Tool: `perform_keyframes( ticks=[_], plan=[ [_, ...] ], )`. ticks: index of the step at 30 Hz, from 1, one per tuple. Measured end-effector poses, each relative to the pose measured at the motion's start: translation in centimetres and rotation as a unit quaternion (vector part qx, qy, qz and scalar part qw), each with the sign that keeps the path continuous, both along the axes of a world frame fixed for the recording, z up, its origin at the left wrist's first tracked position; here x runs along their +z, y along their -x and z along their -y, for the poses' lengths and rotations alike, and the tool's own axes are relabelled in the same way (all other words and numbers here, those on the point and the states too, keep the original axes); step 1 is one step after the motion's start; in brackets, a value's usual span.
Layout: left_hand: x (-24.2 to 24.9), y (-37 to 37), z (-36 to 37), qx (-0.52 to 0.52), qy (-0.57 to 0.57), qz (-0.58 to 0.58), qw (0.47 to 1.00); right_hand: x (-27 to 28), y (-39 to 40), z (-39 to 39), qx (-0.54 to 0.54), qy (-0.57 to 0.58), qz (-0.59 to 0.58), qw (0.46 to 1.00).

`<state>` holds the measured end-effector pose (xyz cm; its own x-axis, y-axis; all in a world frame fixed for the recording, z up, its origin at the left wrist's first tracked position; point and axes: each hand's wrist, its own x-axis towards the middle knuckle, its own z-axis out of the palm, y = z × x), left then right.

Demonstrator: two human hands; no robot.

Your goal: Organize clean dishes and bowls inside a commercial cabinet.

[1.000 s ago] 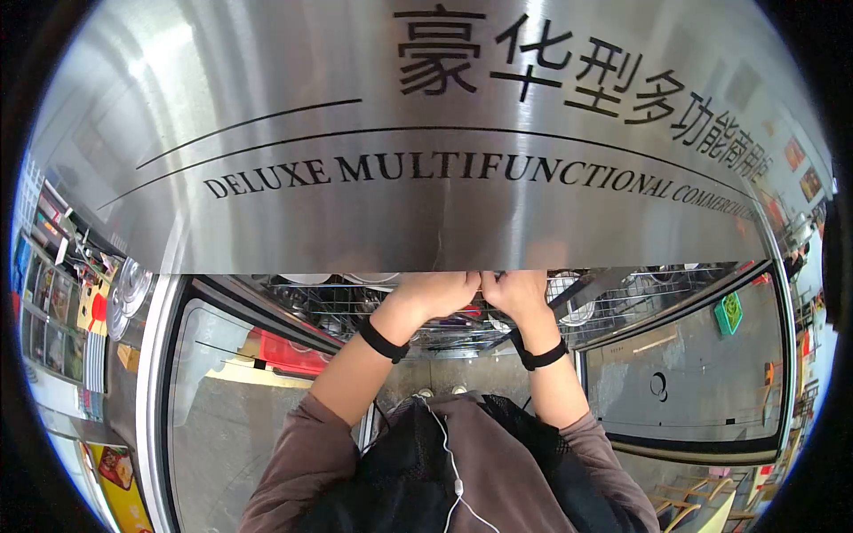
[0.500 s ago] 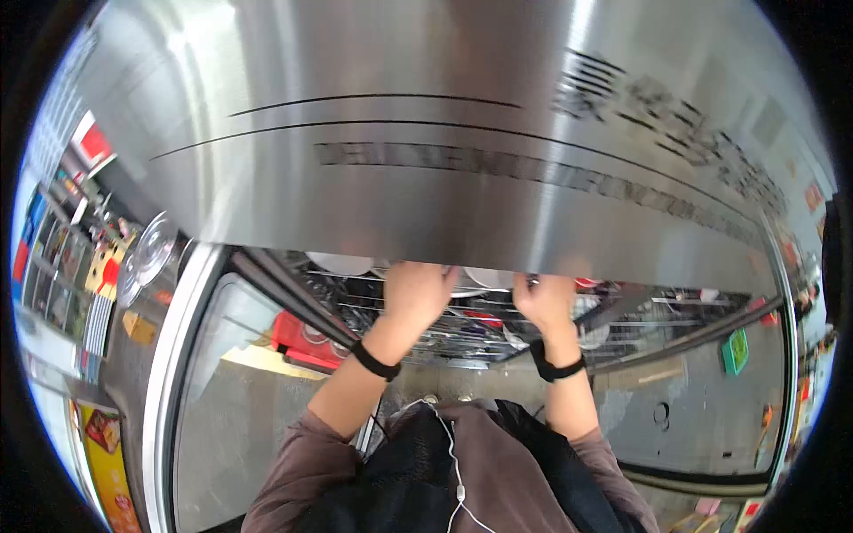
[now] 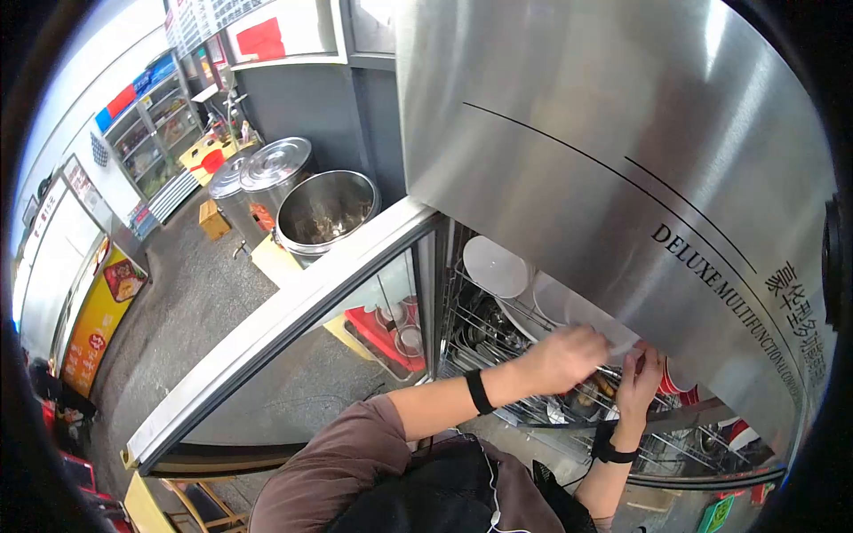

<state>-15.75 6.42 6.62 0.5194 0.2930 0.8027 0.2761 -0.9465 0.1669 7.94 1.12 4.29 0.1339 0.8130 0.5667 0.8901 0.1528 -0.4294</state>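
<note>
Two bare hands meet near the rack's front: the left hand has its fingers curled inward, the right hand has thumb and forefinger raised close together — whether either pinches anything, I cannot tell. Beyond the left knuckles, white dishes lie on the wire rack, whose open bars probably let water drain. Something red and white sits beside the right hand. The steel panel overhangs, so both arms reach in beneath it; the glass door stands open, leaving them room.
</note>
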Motion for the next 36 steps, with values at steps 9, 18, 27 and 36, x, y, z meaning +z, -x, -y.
perform_keyframes(
  ticks=[9,18,27,36],
  plan=[
    [-3.5,-3.8,0.7,-0.022,0.002,-0.054,0.998,-2.5,-1.6,-0.2,0.096,-0.09,-0.196,0.972],
    [-1.2,-5.3,-0.2,-0.052,0.075,-0.141,0.986,-1.7,-0.6,0.3,-0.025,-0.134,0.006,0.991],
    [0.4,-6.2,-0.8,-0.015,0.188,-0.142,0.972,-1.1,0.1,0.4,-0.069,0.005,0.078,0.995],
    [0.0,-1.1,-1.8,0.267,0.112,-0.101,0.952,-0.4,0.5,0.3,-0.038,-0.111,0.056,0.992]
  ],
)
